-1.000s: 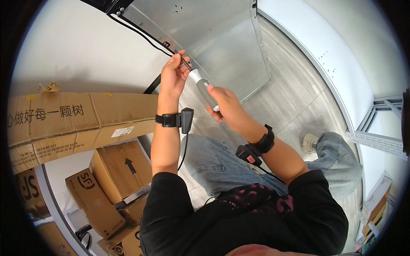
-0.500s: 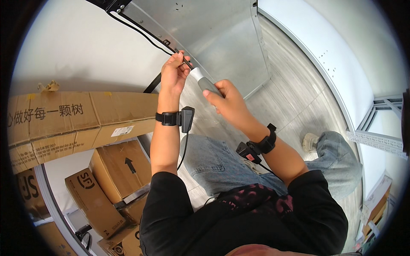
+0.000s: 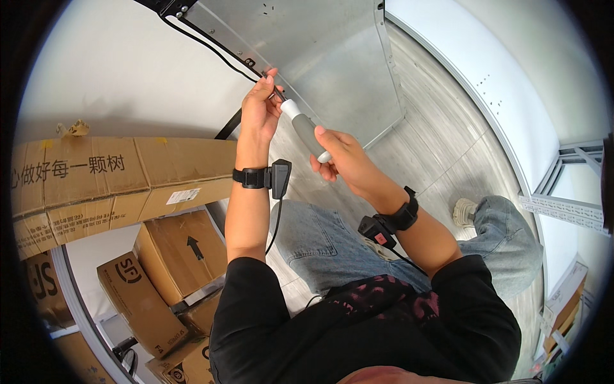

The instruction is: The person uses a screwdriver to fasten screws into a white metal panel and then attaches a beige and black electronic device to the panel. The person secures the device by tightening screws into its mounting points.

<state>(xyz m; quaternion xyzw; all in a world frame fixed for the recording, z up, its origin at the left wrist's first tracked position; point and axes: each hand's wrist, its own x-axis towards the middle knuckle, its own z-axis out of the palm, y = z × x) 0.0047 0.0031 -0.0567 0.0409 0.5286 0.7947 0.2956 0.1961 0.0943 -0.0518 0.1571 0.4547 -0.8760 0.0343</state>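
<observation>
right hand point(image 3: 342, 157): slid down the screwdriver point(image 3: 306, 131) handle to its butt | more handle exposed

One head-worn fisheye view, steeply downward and close over the person's own raised forearms and lap.

Right hand point(image 3: 342, 157) grips grey-and-white screwdriver point(image 3: 307, 131), tip at edge of metal panel point(image 3: 320, 57). Left hand point(image 3: 259, 109) pinches at tip beside black cable point(image 3: 211, 45). Cardboard boxes point(image 3: 121, 179) stacked left. Both wrists wear black bands.
</observation>
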